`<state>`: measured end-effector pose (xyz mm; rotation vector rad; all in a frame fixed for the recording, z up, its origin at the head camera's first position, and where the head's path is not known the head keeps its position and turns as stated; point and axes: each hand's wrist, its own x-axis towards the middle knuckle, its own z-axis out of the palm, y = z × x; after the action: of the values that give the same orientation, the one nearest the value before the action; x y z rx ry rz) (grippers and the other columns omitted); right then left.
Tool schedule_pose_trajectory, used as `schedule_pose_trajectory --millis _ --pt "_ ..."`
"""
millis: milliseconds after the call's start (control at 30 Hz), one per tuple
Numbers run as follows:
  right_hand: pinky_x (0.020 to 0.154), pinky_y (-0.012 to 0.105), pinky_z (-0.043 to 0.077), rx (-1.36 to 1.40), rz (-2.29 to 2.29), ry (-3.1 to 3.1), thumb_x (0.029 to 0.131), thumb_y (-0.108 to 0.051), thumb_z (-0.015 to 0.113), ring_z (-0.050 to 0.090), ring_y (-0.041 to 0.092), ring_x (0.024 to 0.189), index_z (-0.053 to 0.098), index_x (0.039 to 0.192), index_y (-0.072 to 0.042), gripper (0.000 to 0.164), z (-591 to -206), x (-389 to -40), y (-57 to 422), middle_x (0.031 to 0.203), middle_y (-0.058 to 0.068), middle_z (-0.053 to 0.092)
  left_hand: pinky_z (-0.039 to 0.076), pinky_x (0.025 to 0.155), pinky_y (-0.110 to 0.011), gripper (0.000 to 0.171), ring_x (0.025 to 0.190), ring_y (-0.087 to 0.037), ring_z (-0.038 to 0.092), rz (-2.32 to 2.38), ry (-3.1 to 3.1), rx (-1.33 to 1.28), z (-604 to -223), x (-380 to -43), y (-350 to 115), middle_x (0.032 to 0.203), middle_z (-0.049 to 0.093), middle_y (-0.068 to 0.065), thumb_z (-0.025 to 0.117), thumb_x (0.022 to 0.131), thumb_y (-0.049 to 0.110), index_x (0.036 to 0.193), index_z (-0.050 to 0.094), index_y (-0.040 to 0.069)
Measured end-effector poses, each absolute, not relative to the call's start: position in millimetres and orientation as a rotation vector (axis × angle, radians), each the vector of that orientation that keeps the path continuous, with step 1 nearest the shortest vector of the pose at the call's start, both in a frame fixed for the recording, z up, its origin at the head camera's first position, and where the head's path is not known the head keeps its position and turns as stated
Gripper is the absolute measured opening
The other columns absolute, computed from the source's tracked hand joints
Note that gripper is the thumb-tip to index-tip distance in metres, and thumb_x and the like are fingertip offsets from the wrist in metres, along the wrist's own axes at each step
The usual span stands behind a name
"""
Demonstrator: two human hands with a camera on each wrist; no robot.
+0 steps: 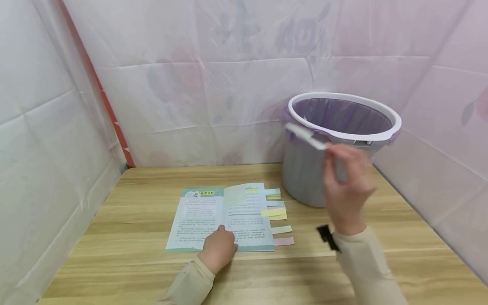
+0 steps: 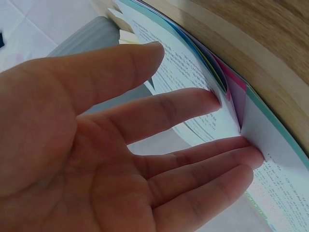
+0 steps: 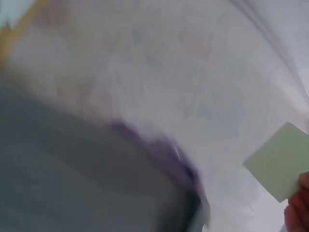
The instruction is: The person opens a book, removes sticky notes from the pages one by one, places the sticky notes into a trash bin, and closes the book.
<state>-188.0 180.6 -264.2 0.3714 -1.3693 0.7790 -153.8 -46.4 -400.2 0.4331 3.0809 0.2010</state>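
An open booklet (image 1: pixel 198 222) with printed pages lies on the wooden table, paper tabs sticking out past its right edge. My left hand (image 1: pixel 219 248) rests on its lower middle. In the left wrist view the extended fingers (image 2: pixel 203 193) touch the page beside the fold. Raised in front of the bin, my right hand (image 1: pixel 347 186) pinches a pale green sticky note (image 3: pixel 279 162) by one corner between thumb and fingers. The note looks blurred in the head view. Another pale green note (image 1: pixel 234 197) lies on the upper part of the right page.
A grey trash bin (image 1: pixel 301 173) with a white rim (image 1: pixel 396 123) and a purple bag liner (image 1: pixel 343 112) stands at the back right of the table (image 1: pixel 126 237). Yellow tabs (image 1: pixel 273 212) project from the booklet towards it. White patterned sheets (image 1: pixel 160 114) enclose the back and sides.
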Motion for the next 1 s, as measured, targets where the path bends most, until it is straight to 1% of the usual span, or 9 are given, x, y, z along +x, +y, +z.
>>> schedule_pose_trajectory --millis 100,200,300,433,533,700,867,1000 --pt "0.083 0.029 0.046 0.199 0.715 -1.305 0.085 -0.004 0.068 0.062 0.038 0.084 0.073 0.084 -0.001 0.006 -232.9 -192.6 198.8 0.082 0.018 0.068 0.056 0.055 -0.037 0.030 0.061 -0.022 0.058 0.178 3.083 0.432 -400.1 -153.6 -46.2 0.077 0.054 -0.014 0.072 0.086 0.026 0.086 0.071 -0.004" --pt "0.082 0.031 0.041 0.131 0.643 -1.411 0.088 -0.005 0.063 0.058 0.041 0.086 0.074 0.086 0.001 0.013 -211.9 -202.3 221.1 0.084 0.022 0.065 0.056 0.055 -0.037 0.030 0.061 -0.022 0.058 0.165 3.082 0.430 -400.4 -153.9 -46.1 0.077 0.055 -0.014 0.071 0.086 0.026 0.087 0.070 -0.004" --pt "0.080 0.041 0.038 0.149 0.562 -1.603 0.090 0.000 0.056 0.052 0.046 0.086 0.072 0.090 0.007 0.017 -204.7 -212.9 240.2 0.086 0.027 0.060 0.055 0.055 -0.037 0.029 0.061 -0.022 0.058 0.172 3.083 0.428 -401.0 -154.4 -46.0 0.077 0.054 -0.014 0.071 0.087 0.025 0.086 0.070 -0.004" --pt "0.079 0.054 0.035 0.166 0.489 -1.823 0.090 0.005 0.051 0.048 0.050 0.087 0.070 0.096 0.011 0.021 -207.0 -222.1 254.0 0.087 0.030 0.057 0.055 0.054 -0.037 0.028 0.061 -0.021 0.057 0.181 3.091 0.431 -401.5 -154.6 -45.8 0.076 0.053 -0.013 0.071 0.087 0.025 0.085 0.070 -0.004" --pt "0.081 0.055 0.035 0.147 0.483 -1.910 0.088 0.007 0.050 0.047 0.051 0.087 0.070 0.098 0.012 0.023 -210.2 -224.1 257.1 0.088 0.031 0.057 0.055 0.054 -0.037 0.028 0.062 -0.021 0.057 0.184 3.092 0.440 -401.5 -154.7 -45.5 0.076 0.053 -0.014 0.071 0.087 0.024 0.086 0.070 -0.004" --pt "0.085 0.054 0.035 0.147 0.496 -1.947 0.087 0.007 0.048 0.049 0.051 0.090 0.069 0.100 0.012 0.024 -211.9 -223.0 256.1 0.089 0.031 0.057 0.055 0.054 -0.037 0.028 0.062 -0.021 0.056 0.191 3.083 0.440 -401.5 -155.1 -45.0 0.077 0.054 -0.014 0.071 0.087 0.024 0.087 0.071 -0.003" --pt "0.082 0.056 0.037 0.172 0.499 -1.889 0.090 0.006 0.050 0.050 0.050 0.090 0.069 0.104 0.009 0.024 -213.7 -219.3 245.5 0.088 0.031 0.057 0.055 0.054 -0.037 0.027 0.062 -0.021 0.056 0.191 3.077 0.433 -401.9 -155.6 -45.3 0.077 0.054 -0.014 0.070 0.087 0.025 0.087 0.071 -0.003" --pt "0.079 0.054 0.037 0.276 0.512 -1.824 0.090 0.005 0.053 0.050 0.049 0.087 0.069 0.104 0.007 0.021 -218.8 -212.2 229.0 0.089 0.029 0.058 0.055 0.054 -0.037 0.028 0.062 -0.022 0.057 0.192 3.073 0.433 -402.2 -155.3 -45.5 0.077 0.054 -0.014 0.070 0.087 0.025 0.087 0.071 -0.003"
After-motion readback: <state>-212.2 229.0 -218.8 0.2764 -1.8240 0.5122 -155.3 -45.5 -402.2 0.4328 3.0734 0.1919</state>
